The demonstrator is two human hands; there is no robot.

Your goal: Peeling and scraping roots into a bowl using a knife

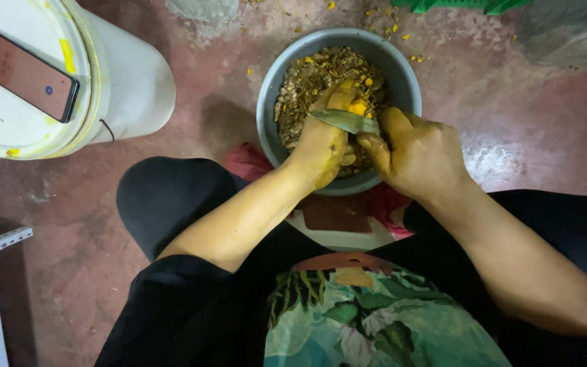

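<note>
over the floor's grey bowl (402,75), left hand (324,146) grips yellow root (356,107), right hand (419,153) grips knife (344,121).

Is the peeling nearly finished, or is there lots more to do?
Done: the grey bowl is heaped with brown peelings, and yellow scraps dot the floor. In hand: the left hand holds a yellow piece while the right hand works a blade across it. Left: some brown skin shows on that piece. No unpeeled pile is in view, so I can't tell how much remains.
</note>
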